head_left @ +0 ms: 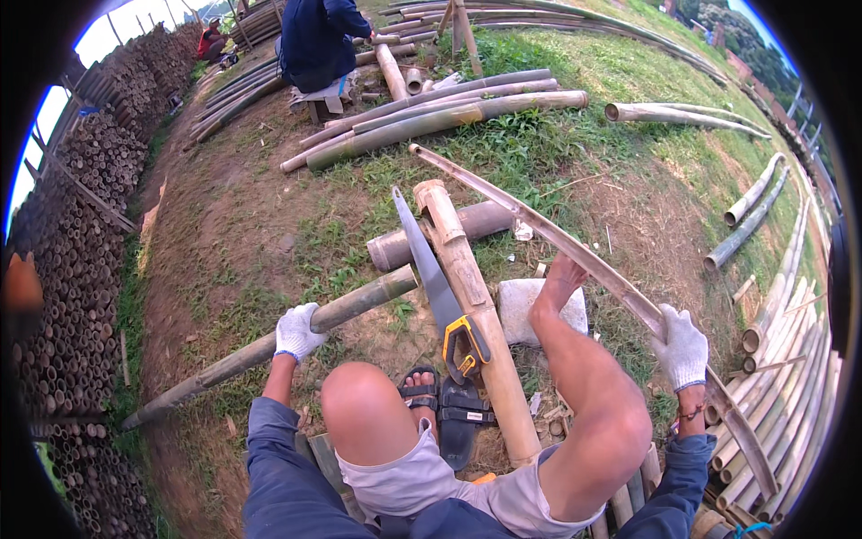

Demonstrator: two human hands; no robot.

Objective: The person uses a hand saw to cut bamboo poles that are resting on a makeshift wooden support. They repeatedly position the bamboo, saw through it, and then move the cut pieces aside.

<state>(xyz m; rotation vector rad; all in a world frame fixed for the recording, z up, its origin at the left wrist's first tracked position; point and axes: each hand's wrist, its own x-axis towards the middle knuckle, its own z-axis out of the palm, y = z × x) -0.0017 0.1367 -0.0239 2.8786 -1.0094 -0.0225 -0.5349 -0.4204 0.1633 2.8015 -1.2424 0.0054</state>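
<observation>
The left hand [297, 331], in a white work glove, is gripping a long green bamboo pole [269, 343]. The fingers are curling around the pole from above, pressed together, with the pole passing under the palm. The pole is running from the lower left of the ground up to a cut end near the centre.

The right hand [682, 346], also gloved, is closing around a split bamboo strip [575, 247]. The fingers are wrapping over the strip's upper edge, held together. The strip is arcing from the centre of the view, under the hand, down toward the lower right.

Between the two hands, a thick tan bamboo section [471, 305] is lying lengthwise between the person's knees, its top end pointing away. A hand saw [435, 278] with a yellow-and-black handle is resting against the left side of this section, the blade pointing up and away. A short grey bamboo piece [449, 235] is lying crosswise beneath the section. The right foot is pressing on a pale flat stone [521, 305]; the left foot, in a black sandal [458, 413], is standing just beside the saw handle.

Further back, cut bamboo poles [440, 112] are lying on the grass. A seated person [314, 36] in dark blue is working beyond them. Stacked bamboo [81, 251] is lining the left edge.
</observation>
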